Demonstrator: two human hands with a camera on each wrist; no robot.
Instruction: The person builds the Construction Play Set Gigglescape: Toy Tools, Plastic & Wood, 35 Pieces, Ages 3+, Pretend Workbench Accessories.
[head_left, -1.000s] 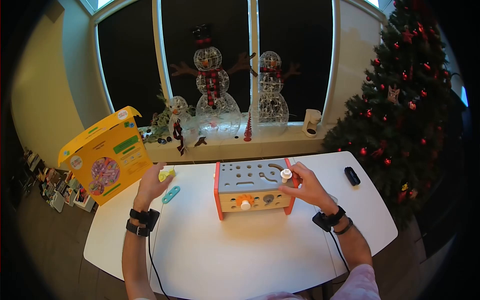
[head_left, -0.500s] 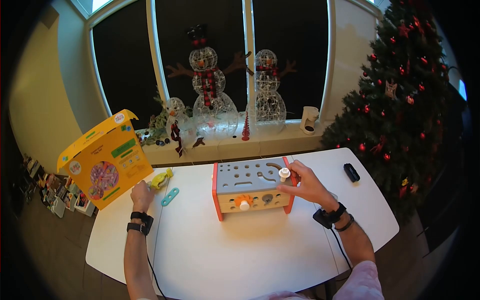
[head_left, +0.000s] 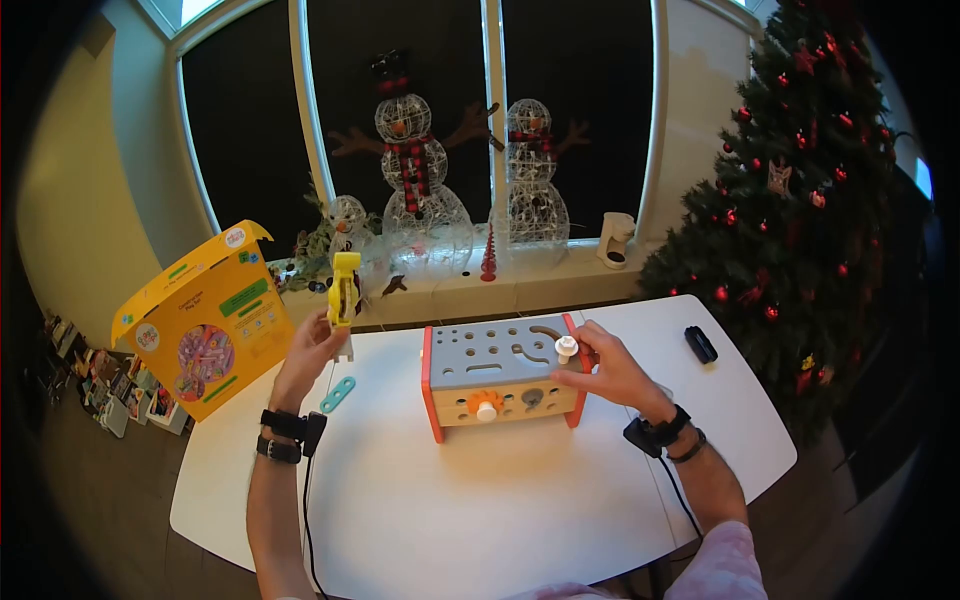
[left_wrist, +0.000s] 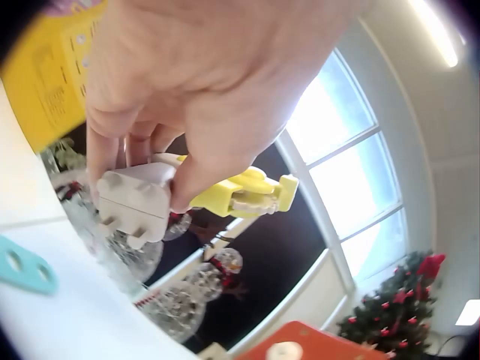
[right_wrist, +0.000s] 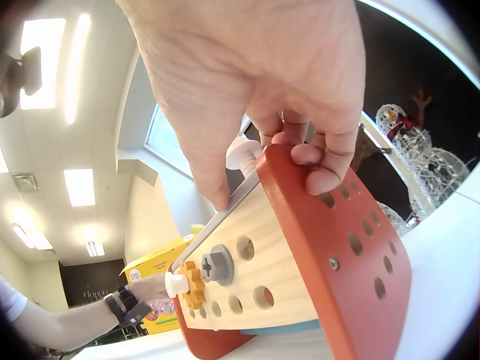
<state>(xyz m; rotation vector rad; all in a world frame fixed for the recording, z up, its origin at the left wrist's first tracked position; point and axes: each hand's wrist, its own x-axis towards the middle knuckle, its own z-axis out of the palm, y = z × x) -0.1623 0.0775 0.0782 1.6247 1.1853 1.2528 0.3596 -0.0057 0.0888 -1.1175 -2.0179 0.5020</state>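
Observation:
My left hand (head_left: 305, 365) holds up a yellow toy tool (head_left: 346, 270) above the table's left part, pinching it by its pale grey base (left_wrist: 135, 196), which has several short pegs. My right hand (head_left: 620, 375) grips the right end of a toy workbench (head_left: 500, 379). Its fingers curl over the red end panel (right_wrist: 300, 217), while the thumb lies at the front edge of the grey top. A white screw (head_left: 566, 344) stands in the top between thumb and fingers. On the wooden front are an orange gear (right_wrist: 196, 291) with a white bolt (head_left: 487, 412) and a grey bolt (head_left: 533, 400).
A teal strip with holes (head_left: 338, 394) lies on the white table (head_left: 480, 510) left of the workbench. At the left edge stands an open yellow box (head_left: 235, 340). A black object (head_left: 700, 345) lies at the far right. Beyond are snowman decorations and a Christmas tree (head_left: 790, 220).
My left hand reached down to the yellow toy by the box, took hold of it and raised it upright off the table. The right hand has stayed at the workbench's right end.

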